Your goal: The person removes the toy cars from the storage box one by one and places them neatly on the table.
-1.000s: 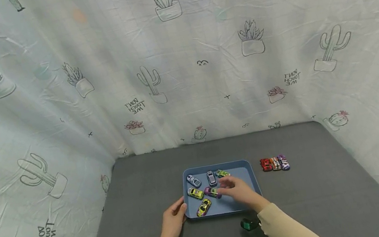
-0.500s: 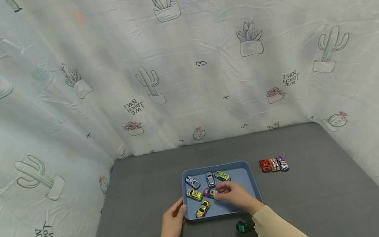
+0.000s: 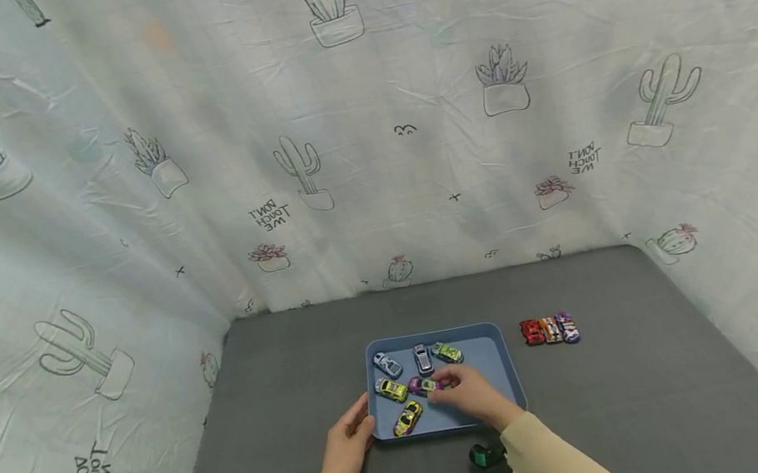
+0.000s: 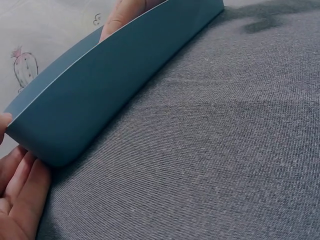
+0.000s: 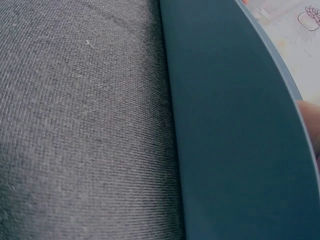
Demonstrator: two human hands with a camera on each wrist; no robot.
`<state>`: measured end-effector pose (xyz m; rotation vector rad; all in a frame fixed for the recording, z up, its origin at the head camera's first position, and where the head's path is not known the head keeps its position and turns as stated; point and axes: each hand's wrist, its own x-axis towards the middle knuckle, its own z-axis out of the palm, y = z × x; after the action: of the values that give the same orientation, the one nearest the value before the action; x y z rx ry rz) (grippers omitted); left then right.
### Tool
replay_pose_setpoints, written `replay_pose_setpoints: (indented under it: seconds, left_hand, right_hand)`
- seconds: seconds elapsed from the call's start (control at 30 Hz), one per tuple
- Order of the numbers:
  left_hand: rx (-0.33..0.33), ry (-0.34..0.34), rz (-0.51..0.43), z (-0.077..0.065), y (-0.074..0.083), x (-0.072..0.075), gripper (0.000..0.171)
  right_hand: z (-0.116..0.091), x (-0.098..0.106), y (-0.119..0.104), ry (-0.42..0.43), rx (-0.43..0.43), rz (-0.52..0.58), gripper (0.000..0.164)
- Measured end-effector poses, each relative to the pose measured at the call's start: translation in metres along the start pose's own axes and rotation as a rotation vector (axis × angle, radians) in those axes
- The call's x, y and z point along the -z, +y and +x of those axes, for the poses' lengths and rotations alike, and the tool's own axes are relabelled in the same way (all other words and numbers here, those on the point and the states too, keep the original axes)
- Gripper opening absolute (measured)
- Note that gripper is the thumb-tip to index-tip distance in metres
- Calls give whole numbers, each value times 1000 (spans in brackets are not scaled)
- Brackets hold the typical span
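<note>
The blue tray [image 3: 487, 357] lies on the grey tabletop. My left hand [image 3: 341, 454] grips its near left corner, the thumb at the rim; in the left wrist view, the fingers [image 4: 31, 195] sit against the outside of the tray wall [image 4: 95, 95]. Inside the tray, my right hand [image 3: 477, 397] pinches a purple and green toy car [image 3: 417, 385] between thumb and fingers. The fingers partly cover the car's right end. In the right wrist view, the tray wall [image 5: 235, 125] hides most of that hand and the car.
Around the pinched car sit a pale blue car [image 3: 388, 365], a silver car [image 3: 423, 360], a green car [image 3: 448, 353], a yellow car [image 3: 392, 390] and a yellow-purple car [image 3: 407, 417]. Right of the tray, a red car [image 3: 533, 332], an orange-white car [image 3: 551, 329] and a purple-white car [image 3: 568, 327] stand in a row.
My right hand has come down and left onto the purple and green toy car, and its fingers have closed on it. The left hand keeps its place at the tray.
</note>
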<state>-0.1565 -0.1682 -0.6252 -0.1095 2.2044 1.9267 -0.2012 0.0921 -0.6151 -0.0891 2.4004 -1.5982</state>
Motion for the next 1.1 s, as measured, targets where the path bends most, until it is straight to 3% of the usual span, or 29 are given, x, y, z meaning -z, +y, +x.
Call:
replay_pose_setpoints:
  seconds: [0.23,0.63,0.9,1.1]
  left_hand:
    - [0,17,-27,-1,-1,-3,45]
    - [-6,30,-9,-3,-5,-4,44]
    - [-15,25,-33,-2,-7,-3,43]
    - [-38,21,-57,-2,-4,-2,44]
  right_hand:
    - [0,0,2,7,15,-28,24]
    - [-3,-2,5,0,-1,-74,29]
    - [-4,-2,5,33,42,-121,19]
    - [-1,5,7,27,85,-143,20]
